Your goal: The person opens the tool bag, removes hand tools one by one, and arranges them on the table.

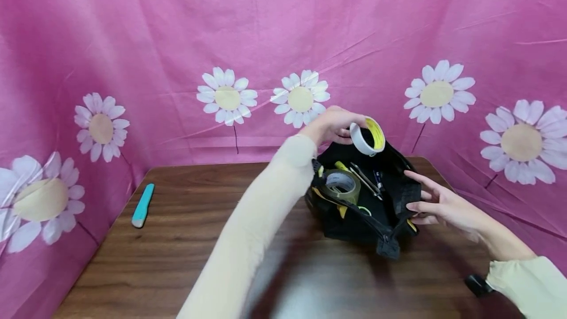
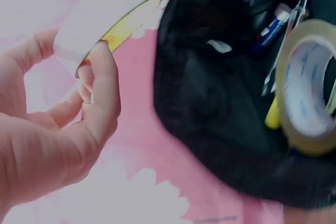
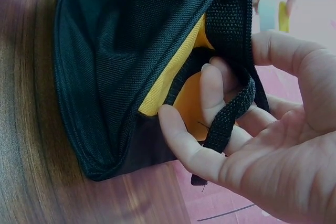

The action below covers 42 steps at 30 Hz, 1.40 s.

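Note:
High over the back of the open black tool bag [image 1: 350,228], my left hand [image 1: 335,124] pinches a roll of white tape [image 1: 358,140] with a yellow inner ring. In the left wrist view, thumb and fingers grip one edge of this roll. My right hand [image 1: 449,208] holds the bag's right end, its thumb at the rim. The right wrist view shows those fingers around a black strap [image 3: 228,116] and yellow lining [image 3: 170,80]. Inside the bag lie a roll of tan packing tape [image 2: 291,135], a slim metal tool [image 1: 365,179] and a blue tube-like item [image 2: 270,36].
A turquoise-handled tool [image 1: 143,206] lies far left on the brown wooden table [image 1: 190,220]. Pink cloth [image 1: 177,38] with printed daisies hangs behind and at both sides. A small black object [image 1: 478,284] is by my right sleeve.

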Motion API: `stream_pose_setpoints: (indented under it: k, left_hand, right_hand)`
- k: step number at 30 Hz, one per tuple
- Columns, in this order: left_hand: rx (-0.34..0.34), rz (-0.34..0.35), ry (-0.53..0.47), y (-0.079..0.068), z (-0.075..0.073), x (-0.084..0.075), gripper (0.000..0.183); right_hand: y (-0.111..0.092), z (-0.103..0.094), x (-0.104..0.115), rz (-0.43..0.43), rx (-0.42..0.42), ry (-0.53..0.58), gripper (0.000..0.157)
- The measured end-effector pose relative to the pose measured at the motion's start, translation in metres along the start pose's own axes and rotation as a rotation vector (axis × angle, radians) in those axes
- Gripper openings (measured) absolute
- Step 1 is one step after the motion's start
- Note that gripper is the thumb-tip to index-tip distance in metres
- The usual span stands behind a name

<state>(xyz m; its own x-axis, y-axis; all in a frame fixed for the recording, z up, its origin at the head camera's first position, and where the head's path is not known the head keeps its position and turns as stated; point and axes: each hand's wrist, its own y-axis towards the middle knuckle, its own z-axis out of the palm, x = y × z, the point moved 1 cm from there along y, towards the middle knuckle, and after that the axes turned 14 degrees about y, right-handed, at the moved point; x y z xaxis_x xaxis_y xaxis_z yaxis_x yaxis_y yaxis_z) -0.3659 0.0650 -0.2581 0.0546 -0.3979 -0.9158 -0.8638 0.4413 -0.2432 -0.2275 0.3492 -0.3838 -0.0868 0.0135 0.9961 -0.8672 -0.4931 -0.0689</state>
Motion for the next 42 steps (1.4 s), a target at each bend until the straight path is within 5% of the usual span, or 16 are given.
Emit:
stream_pose_setpoints:
  k: [5,11,26,35,42]
  left_hand:
    - [0.011,0.078,-0.162,-0.03,-0.038,0.006,0.013]
    - [-0.034,0.042,-0.403,-0.072,-0.087,0.037,0.012]
    - [-0.15,-0.03,-0.421,-0.175,-0.2,0.163,0.012]
    - [-0.121,0.026,-0.519,-0.226,-0.232,0.241,0.011]
    - [-0.166,-0.063,-0.595,-0.25,-0.236,0.295,0.022]
  right_hand:
    - [0.0,0.0,0.003,-0.011,0.002,-0.005,0.079]
    - [0.0,0.003,0.001,-0.004,0.003,0.011,0.08]
    - [0.003,0.003,-0.001,-0.026,0.048,0.086,0.079]
    - [0.002,0.0,-0.001,-0.033,0.057,0.074,0.079]
    - [0.003,-0.001,-0.003,-0.04,0.083,0.096,0.077]
